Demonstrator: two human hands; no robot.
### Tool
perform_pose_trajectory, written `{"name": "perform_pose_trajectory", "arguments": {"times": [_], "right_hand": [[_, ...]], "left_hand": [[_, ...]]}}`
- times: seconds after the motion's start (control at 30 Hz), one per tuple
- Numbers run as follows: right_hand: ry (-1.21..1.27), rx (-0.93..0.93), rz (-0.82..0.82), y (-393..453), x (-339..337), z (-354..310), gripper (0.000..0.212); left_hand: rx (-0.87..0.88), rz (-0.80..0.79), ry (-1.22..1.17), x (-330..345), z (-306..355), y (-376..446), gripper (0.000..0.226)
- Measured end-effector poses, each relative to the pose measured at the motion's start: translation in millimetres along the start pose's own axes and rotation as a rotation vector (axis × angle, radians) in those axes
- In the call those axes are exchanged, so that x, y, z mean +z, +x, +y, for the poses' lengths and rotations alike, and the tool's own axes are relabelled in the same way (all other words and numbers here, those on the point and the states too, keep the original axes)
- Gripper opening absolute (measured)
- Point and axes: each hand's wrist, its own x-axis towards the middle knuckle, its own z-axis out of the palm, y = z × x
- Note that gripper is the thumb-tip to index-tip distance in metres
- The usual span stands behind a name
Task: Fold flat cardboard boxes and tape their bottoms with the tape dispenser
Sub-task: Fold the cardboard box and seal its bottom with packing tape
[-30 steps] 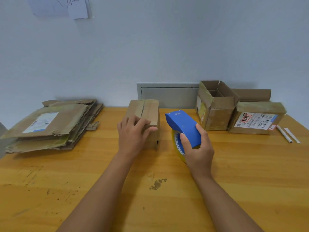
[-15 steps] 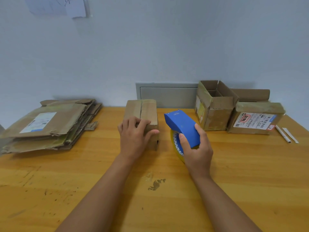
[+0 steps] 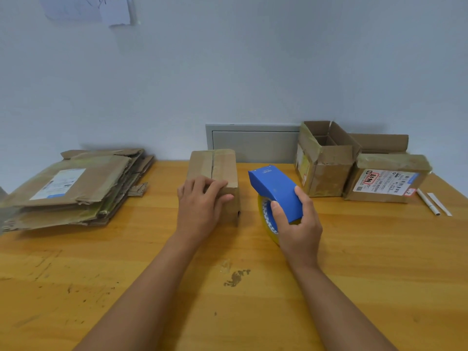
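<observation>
A small brown cardboard box [image 3: 222, 164] stands on the wooden table [image 3: 101, 262] with its two flaps closed on top, a seam running down the middle. My left hand [image 3: 201, 206] rests on the box's near end, fingers over the flaps and thumb against its near right corner. To the right of the box, my right hand [image 3: 297, 224] grips a blue tape dispenser [image 3: 274, 191] with a yellowish tape roll [image 3: 266, 219] under it. The dispenser is apart from the box, its nose pointing away from me.
A stack of flat cardboard boxes [image 3: 73, 188] lies at the left. Two assembled boxes stand at the back right: an open one [image 3: 326, 158] and one with a shipping label [image 3: 387, 179]. Two white sticks [image 3: 430, 203] lie at the far right. A dark stain [image 3: 236, 277] marks the table.
Both hands, the box and the dispenser have hardly moved; the view has shifted slightly.
</observation>
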Motion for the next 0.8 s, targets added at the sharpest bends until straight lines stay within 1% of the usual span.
{"name": "perform_pose_trajectory", "arguments": {"times": [0.13, 0.27, 0.47, 0.57, 0.63, 0.8], "right_hand": [[-0.003, -0.003, -0.001, 0, 0, 0, 0.068], [-0.013, -0.006, -0.001, -1, 0, 1, 0.067], [-0.017, -0.008, -0.005, -1, 0, 1, 0.068], [-0.019, -0.008, -0.002, 0, 0, 1, 0.068], [-0.028, -0.01, -0.004, 0, -1, 2, 0.067], [-0.029, -0.007, -0.001, -1, 0, 2, 0.069]], "left_hand": [[-0.014, -0.021, 0.044, -1, 0, 1, 0.044], [0.028, -0.081, 0.038, -8, -7, -1, 0.044], [-0.063, -0.117, -0.09, -22, -10, 2, 0.038], [-0.072, -0.083, -0.072, -23, -10, 6, 0.024], [-0.065, -0.082, -0.096, -23, -12, 6, 0.02], [-0.038, -0.15, -0.11, -28, -20, 7, 0.026]]}}
